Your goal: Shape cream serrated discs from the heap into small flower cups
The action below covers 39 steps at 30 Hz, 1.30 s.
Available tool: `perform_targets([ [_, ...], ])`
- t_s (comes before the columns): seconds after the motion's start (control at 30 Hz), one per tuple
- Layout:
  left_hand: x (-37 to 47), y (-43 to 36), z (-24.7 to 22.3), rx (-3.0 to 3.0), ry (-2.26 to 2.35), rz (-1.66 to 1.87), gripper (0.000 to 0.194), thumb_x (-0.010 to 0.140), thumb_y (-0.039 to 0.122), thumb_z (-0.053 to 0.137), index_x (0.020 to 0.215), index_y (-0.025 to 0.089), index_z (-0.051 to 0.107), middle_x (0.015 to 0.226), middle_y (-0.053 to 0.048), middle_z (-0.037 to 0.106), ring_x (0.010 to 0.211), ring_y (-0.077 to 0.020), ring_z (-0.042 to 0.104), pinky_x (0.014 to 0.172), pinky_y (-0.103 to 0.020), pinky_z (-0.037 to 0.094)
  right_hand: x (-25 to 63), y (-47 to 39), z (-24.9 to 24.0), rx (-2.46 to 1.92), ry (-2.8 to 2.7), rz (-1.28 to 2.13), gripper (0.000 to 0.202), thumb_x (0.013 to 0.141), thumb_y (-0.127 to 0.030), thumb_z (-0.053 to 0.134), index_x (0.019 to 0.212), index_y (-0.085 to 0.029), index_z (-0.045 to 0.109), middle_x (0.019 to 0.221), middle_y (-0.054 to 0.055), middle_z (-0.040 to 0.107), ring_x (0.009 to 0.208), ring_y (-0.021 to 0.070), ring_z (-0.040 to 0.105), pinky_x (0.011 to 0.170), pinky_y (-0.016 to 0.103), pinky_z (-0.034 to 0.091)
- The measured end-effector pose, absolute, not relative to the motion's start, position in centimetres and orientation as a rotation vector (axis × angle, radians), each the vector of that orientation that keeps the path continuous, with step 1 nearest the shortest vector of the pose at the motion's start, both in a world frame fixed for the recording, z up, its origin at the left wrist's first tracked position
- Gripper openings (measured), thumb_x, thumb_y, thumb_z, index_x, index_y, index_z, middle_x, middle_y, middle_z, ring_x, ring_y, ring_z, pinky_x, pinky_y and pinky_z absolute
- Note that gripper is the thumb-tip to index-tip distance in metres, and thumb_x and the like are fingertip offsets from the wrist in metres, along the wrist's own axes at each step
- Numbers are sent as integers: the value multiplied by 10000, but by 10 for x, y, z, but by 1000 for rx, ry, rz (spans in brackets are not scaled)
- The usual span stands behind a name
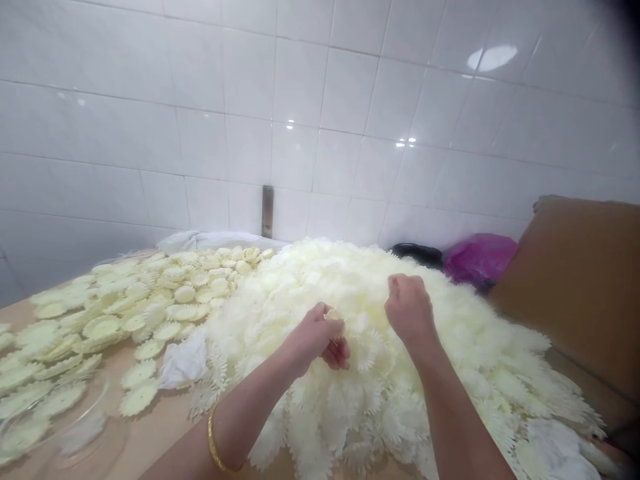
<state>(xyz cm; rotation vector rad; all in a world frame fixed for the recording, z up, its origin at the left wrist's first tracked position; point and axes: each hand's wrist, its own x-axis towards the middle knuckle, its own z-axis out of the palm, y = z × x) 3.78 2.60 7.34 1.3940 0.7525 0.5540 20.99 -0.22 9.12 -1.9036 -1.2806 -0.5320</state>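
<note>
A large heap of pale yellow, toothed-edge petal pieces (320, 420) fills the middle of the table. Over its centre is my left hand (325, 337), thumb and index finger pinched on a small pale piece (332, 314), the other fingers curled. To the right, my right hand (410, 307) is raised above the heap with its fingers closed; whatever it holds, if anything, is hidden. A gold bangle (215, 440) circles my left wrist.
Flat scalloped discs (103, 327) cover the table's left side, near a clear round dish (83, 433) and a white tissue (184, 361). A cardboard box (575, 287), purple bag (477, 258) and black item (417, 254) stand right, by the tiled wall (300, 87).
</note>
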Motion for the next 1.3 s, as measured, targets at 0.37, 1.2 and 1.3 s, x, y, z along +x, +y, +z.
perform_targets([
  [0.37, 39, 35, 67, 1285, 689, 768, 215, 638, 212, 617, 827, 135, 549, 565, -32, 593, 373, -72, 473, 374, -185, 337, 199, -10, 102, -1656, -1346, -184, 220, 795, -314, 421, 689, -178, 558, 750, 51, 561, 691, 171, 504, 658, 288, 365],
  [1.2, 40, 38, 58, 1330, 707, 781, 602, 672, 733, 326, 526, 163, 453, 353, 30, 380, 245, -77, 327, 300, -223, 215, 164, -13, 101, -1140, -1656, 863, 206, 759, -371, 557, 731, -167, 553, 670, 4, 565, 638, 138, 533, 660, 276, 423],
  [1.3, 40, 34, 62, 1282, 662, 728, 612, 696, 725, 287, 537, 159, 459, 338, 24, 381, 257, -81, 348, 310, -216, 202, 163, -11, 99, -1140, -1574, 849, 237, 738, -368, 579, 639, -166, 503, 597, -17, 527, 583, 124, 502, 618, 269, 408],
])
